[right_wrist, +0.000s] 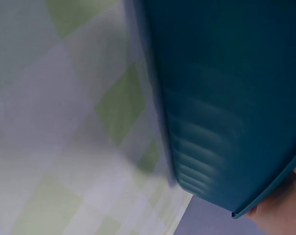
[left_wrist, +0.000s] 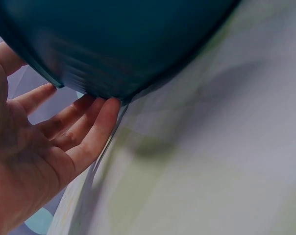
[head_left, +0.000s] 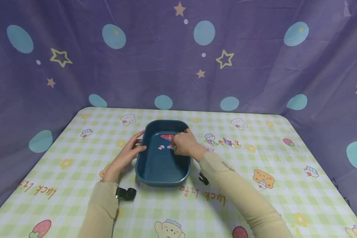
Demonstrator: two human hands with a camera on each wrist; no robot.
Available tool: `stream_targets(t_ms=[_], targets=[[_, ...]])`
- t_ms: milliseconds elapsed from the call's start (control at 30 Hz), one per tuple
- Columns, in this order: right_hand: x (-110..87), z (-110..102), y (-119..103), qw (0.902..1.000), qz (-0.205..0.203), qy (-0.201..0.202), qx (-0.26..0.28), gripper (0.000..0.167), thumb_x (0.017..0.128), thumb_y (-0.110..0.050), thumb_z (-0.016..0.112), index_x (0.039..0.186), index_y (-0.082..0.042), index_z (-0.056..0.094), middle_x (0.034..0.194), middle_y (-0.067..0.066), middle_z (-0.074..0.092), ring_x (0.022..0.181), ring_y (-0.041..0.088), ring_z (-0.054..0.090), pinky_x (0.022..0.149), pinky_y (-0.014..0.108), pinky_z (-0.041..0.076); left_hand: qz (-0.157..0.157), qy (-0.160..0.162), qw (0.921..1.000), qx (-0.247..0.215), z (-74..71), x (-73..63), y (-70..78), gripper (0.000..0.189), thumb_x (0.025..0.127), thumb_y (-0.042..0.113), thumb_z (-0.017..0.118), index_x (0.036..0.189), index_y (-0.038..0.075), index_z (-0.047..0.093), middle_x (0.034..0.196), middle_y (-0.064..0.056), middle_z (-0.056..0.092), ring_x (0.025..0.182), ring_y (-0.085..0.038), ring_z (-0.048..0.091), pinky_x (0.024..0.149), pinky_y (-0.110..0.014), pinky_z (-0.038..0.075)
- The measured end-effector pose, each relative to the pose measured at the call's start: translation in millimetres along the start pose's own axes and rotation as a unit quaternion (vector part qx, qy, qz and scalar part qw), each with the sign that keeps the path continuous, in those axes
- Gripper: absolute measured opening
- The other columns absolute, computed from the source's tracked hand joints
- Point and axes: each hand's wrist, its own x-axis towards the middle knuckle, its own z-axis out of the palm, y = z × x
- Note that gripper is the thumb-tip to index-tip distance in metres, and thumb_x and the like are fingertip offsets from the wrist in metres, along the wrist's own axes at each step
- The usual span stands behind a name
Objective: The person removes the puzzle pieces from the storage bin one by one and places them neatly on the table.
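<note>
A deep teal plastic bin [head_left: 163, 173] stands on the table. My left hand [head_left: 129, 153] holds its left side, thumb over the rim and fingers against the outer wall; in the left wrist view the fingertips [left_wrist: 109, 110] touch low on that wall. Reaching over the right side, my right hand [head_left: 184, 142] is inside with fingers curled downward, pinching a small colourful flat piece [head_left: 174, 146] that is mostly hidden by the hand. On the bin's floor lie a red flat piece [head_left: 167, 137] and a smaller colourful piece [head_left: 161, 147]. The right wrist view shows mainly the bin's outer wall [right_wrist: 226, 107].
Several small colourful flat pieces [head_left: 228, 142] lie on the table right of the bin. A green-and-white checked tablecloth [head_left: 273, 205] with printed cartoons covers the table. A purple curtain [head_left: 154, 76] with stars and dots hangs behind and at both sides.
</note>
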Motion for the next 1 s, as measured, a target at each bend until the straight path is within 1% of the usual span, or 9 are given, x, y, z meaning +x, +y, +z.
stream_targets(t_ms=[100,167,300,433,567,667,733,900,1000], targets=[[-1.8,-2.6,2.1,0.9995,-0.013,0.024,0.018,0.011,0.07,-0.023,0.072,0.081,-0.02,0.07,0.079,-0.007,0.065,0.083,0.014,0.058,0.087,0.042,0.036,0.002,0.003,1.0,0.003,-0.1,1.3,-0.7,0.064,0.091,0.017,0.05,0.146,0.021,0.019,0.135,-0.021,0.033,0.111,-0.031,0.043,0.077,-0.029,0.042],[-3.2,-4.9,3.6,0.9985,-0.023,0.036,0.033,0.012,0.07,-0.022,0.072,0.081,-0.018,0.071,0.077,-0.007,0.064,0.086,0.014,0.057,0.085,0.043,0.038,0.004,0.003,1.0,0.005,-0.2,2.3,-1.5,0.064,0.09,0.016,0.049,0.146,0.02,0.019,0.135,-0.021,0.033,0.111,-0.031,0.043,0.076,-0.028,0.042],[-6.8,-10.3,6.0,0.9959,-0.036,0.049,0.066,0.02,0.07,-0.019,0.072,0.09,-0.014,0.071,0.08,-0.005,0.064,0.091,0.014,0.054,0.087,0.046,0.037,0.002,0.003,1.0,0.004,0.4,3.2,-1.4,0.063,0.091,0.016,0.049,0.146,0.019,0.019,0.135,-0.022,0.033,0.111,-0.032,0.043,0.076,-0.028,0.042],[-11.4,-14.6,8.1,0.9943,-0.033,0.053,0.087,0.028,0.072,-0.018,0.071,0.1,-0.013,0.069,0.085,-0.003,0.061,0.091,0.014,0.052,0.089,0.048,0.035,0.003,0.001,1.0,-0.001,1.0,3.3,-1.4,0.063,0.091,0.015,0.049,0.146,0.019,0.019,0.135,-0.022,0.033,0.111,-0.032,0.043,0.076,-0.027,0.043],[-15.1,-17.4,12.3,0.9921,-0.024,0.068,0.103,0.03,0.074,-0.017,0.069,0.103,-0.012,0.068,0.088,-0.001,0.059,0.087,0.014,0.053,0.091,0.047,0.034,0.003,0.001,1.0,-0.004,1.1,3.4,-2.7,0.063,0.091,0.015,0.049,0.146,0.019,0.019,0.134,-0.022,0.033,0.11,-0.031,0.043,0.075,-0.027,0.043],[-17.7,-18.9,17.0,0.9901,-0.022,0.091,0.104,0.029,0.074,-0.017,0.068,0.102,-0.012,0.068,0.088,-0.001,0.06,0.081,0.014,0.055,0.088,0.043,0.037,0.002,0.003,1.0,-0.002,0.9,3.9,-3.5,0.063,0.091,0.015,0.049,0.146,0.019,0.019,0.134,-0.022,0.032,0.109,-0.03,0.043,0.075,-0.028,0.042],[-20.2,-20.3,20.2,0.989,-0.019,0.099,0.108,0.028,0.074,-0.016,0.068,0.102,-0.012,0.069,0.089,0.0,0.06,0.08,0.013,0.057,0.085,0.039,0.04,0.001,0.003,1.0,0.0,0.9,3.8,-3.4,0.063,0.091,0.016,0.049,0.146,0.02,0.019,0.134,-0.022,0.032,0.11,-0.03,0.042,0.076,-0.028,0.042],[-26.7,-23.6,29.5,0.9849,-0.012,0.099,0.142,0.029,0.075,-0.012,0.065,0.103,-0.008,0.068,0.091,0.003,0.06,0.083,0.014,0.059,0.078,0.029,0.046,-0.004,0.004,1.0,0.004,1.5,1.8,-0.5,0.063,0.091,0.016,0.049,0.146,0.02,0.019,0.135,-0.021,0.032,0.112,-0.031,0.041,0.077,-0.028,0.041],[-30.9,-24.8,35.4,0.9815,-0.012,0.11,0.156,0.028,0.075,-0.011,0.063,0.102,-0.007,0.067,0.091,0.004,0.059,0.084,0.015,0.059,0.076,0.028,0.047,-0.005,0.003,1.0,0.007,1.7,1.2,0.5,0.063,0.091,0.016,0.049,0.146,0.02,0.019,0.135,-0.022,0.031,0.113,-0.032,0.041,0.078,-0.029,0.041]])
